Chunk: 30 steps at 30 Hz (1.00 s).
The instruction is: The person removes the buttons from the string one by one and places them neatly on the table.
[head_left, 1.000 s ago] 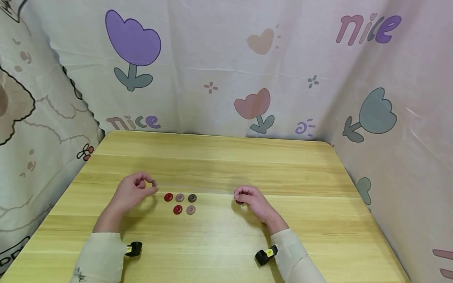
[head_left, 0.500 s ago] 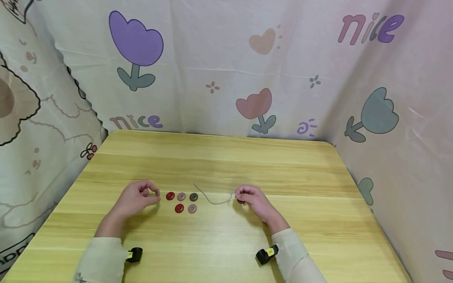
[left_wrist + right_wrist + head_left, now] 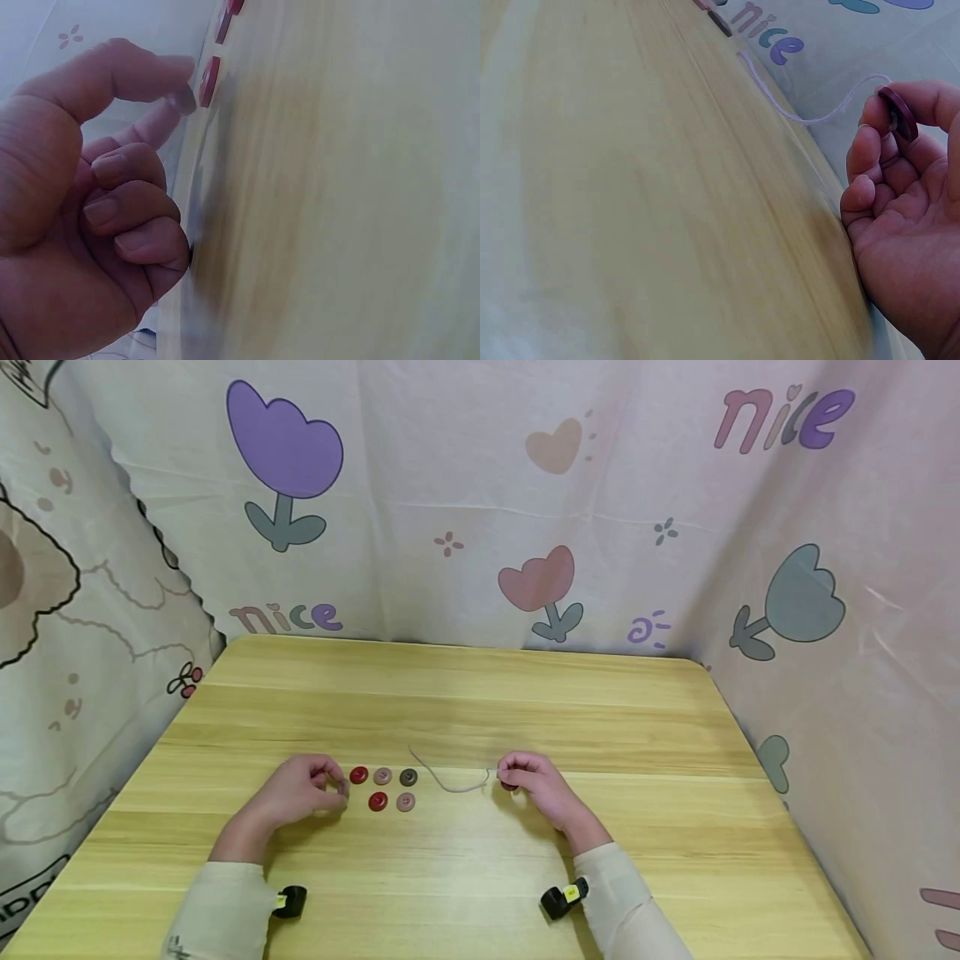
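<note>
My left hand (image 3: pixel 296 793) pinches a greyish button (image 3: pixel 184 99) between thumb and index finger, just above the table at the left end of the button rows. My right hand (image 3: pixel 536 783) pinches a dark red button (image 3: pixel 898 114) together with a thin pale string (image 3: pixel 810 121). From those fingertips the string runs left across the table in a loose curve, with its far end free. Between the hands lie a red button (image 3: pixel 358 775), a pink button (image 3: pixel 382 776) and a dark grey button (image 3: pixel 408 777). Nearer me sit another red button (image 3: pixel 378 802) and another pink button (image 3: pixel 406 802).
The wooden table (image 3: pixel 480 877) spreads under both hands. A printed curtain (image 3: pixel 420 485) hangs behind it and along both sides. A black wrist camera (image 3: pixel 291 902) sits at the left sleeve, and another black camera (image 3: pixel 564 898) at the right one.
The string, earlier stretched faintly between both hands, now lies slack with its left end free. My left hand has moved right and towards me, close to the red button. My right hand stays put.
</note>
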{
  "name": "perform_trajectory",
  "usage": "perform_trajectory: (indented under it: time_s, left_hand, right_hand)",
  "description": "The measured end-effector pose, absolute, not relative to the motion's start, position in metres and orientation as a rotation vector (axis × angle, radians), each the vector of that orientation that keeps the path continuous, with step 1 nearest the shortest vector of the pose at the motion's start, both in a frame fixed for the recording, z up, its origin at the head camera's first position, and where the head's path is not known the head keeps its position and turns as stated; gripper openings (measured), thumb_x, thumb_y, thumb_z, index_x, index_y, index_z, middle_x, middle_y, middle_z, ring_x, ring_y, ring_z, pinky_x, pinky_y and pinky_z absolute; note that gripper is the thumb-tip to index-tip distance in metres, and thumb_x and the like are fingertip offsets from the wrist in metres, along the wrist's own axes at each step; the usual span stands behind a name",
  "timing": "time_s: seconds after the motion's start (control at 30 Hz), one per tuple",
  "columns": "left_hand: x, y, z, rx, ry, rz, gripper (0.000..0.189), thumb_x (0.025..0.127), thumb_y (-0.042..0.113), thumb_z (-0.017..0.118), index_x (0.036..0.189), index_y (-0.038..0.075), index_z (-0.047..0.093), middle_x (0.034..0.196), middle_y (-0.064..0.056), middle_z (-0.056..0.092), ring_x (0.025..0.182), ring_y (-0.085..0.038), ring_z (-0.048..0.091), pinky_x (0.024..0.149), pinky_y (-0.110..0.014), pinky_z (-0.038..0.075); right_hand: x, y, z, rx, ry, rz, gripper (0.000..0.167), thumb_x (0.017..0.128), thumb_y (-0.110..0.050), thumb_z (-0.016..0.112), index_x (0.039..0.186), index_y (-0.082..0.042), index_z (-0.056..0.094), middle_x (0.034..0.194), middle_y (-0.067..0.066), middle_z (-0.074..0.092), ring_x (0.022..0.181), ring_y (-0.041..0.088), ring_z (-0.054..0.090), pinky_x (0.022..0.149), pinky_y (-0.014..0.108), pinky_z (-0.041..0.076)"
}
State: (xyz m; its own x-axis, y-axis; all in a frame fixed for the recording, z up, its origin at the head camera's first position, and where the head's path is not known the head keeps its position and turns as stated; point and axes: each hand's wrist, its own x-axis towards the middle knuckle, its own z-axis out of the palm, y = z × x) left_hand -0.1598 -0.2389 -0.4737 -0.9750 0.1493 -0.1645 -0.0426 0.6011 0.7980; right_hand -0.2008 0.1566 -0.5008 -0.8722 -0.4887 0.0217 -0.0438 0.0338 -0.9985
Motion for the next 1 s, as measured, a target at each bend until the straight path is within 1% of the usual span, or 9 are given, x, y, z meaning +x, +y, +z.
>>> perform_trajectory:
  time_s: [0.17, 0.37, 0.7, 1.0]
  left_hand:
    - [-0.16, -0.236, -0.474, 0.096, 2.627, 1.247, 0.023, 0.075, 0.008, 0.083, 0.091, 0.009, 0.067, 0.07, -0.004, 0.048, 0.063, -0.019, 0.045, 0.056, -0.031, 0.04]
    - [-0.159, -0.233, -0.473, 0.115, 2.642, 1.186, 0.02, 0.075, 0.01, 0.085, 0.088, 0.009, 0.07, 0.066, -0.003, 0.048, 0.061, -0.019, 0.045, 0.057, -0.032, 0.039]
    - [-0.159, -0.231, -0.473, 0.146, 2.641, 1.16, 0.024, 0.072, 0.013, 0.089, 0.086, 0.01, 0.069, 0.067, -0.002, 0.048, 0.062, -0.018, 0.045, 0.058, -0.032, 0.038]
    - [-0.158, -0.228, -0.472, 0.152, 2.634, 1.161, 0.025, 0.074, 0.015, 0.088, 0.087, 0.01, 0.068, 0.069, -0.002, 0.049, 0.065, -0.018, 0.045, 0.057, -0.031, 0.037]
  right_hand:
    - [-0.201, 0.156, -0.501, -0.53, 1.988, -1.91, 0.025, 0.097, -0.011, 0.058, 0.099, 0.014, 0.059, 0.084, 0.007, 0.058, 0.082, 0.019, 0.053, 0.079, 0.035, 0.044]
    - [-0.202, 0.156, -0.502, -0.53, 1.984, -1.915, 0.026, 0.097, -0.011, 0.058, 0.099, 0.015, 0.059, 0.084, 0.007, 0.058, 0.081, 0.019, 0.053, 0.078, 0.034, 0.045]
    - [-0.203, 0.156, -0.503, -0.531, 1.986, -1.91, 0.028, 0.097, -0.013, 0.059, 0.099, 0.015, 0.058, 0.084, 0.007, 0.058, 0.082, 0.019, 0.053, 0.079, 0.035, 0.044]
    - [-0.203, 0.157, -0.503, -0.53, 1.986, -1.913, 0.029, 0.096, -0.013, 0.058, 0.099, 0.015, 0.058, 0.083, 0.005, 0.058, 0.08, 0.019, 0.052, 0.078, 0.035, 0.044]
